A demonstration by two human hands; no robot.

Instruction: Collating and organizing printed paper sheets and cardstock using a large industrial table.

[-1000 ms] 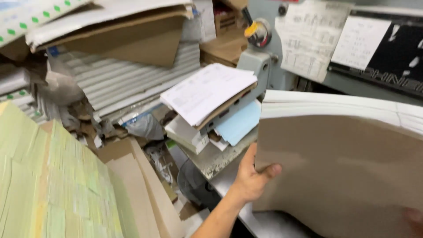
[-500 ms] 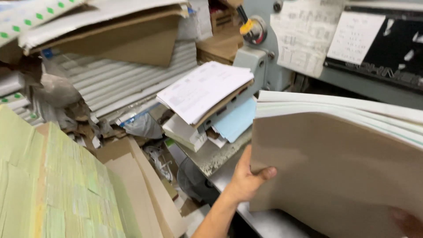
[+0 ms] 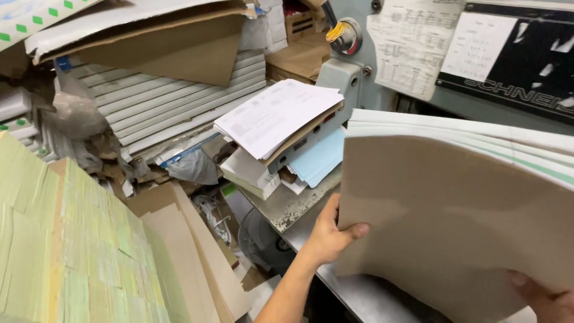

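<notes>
I held the thick paper stack (image 3: 460, 221) tilted above the metal table (image 3: 365, 293), its long axis running left to right between my hands. My left hand (image 3: 327, 238) pinched its left edge; my right hand (image 3: 547, 299) supported the lower right corner, fingers hidden.

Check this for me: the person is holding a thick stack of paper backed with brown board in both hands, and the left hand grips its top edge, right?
Not quite. In the head view the left hand grips the stack of paper at its left side edge, thumb on the brown board, not at the top edge. The rest holds: the right hand supports the lower right corner.
</notes>
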